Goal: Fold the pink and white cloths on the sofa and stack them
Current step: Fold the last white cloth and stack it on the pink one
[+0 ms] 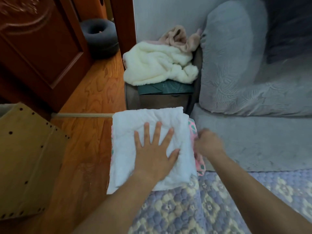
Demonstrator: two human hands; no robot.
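I see my left hand [154, 149] pressing flat, fingers spread, on the folded white quilted cloth [148, 125], stacked over the pink patterned cloth [200, 164] at the grey sofa's [253, 141] edge. My right hand [208, 143] is blurred; its grip I cannot tell.

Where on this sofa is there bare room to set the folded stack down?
Free: the grey seat right of the right hand, below the grey cushion; also the quilted cover between the forearms. Crowded: the corner ledge, piled with a cream fleece, and where the left hand presses the white cloth.
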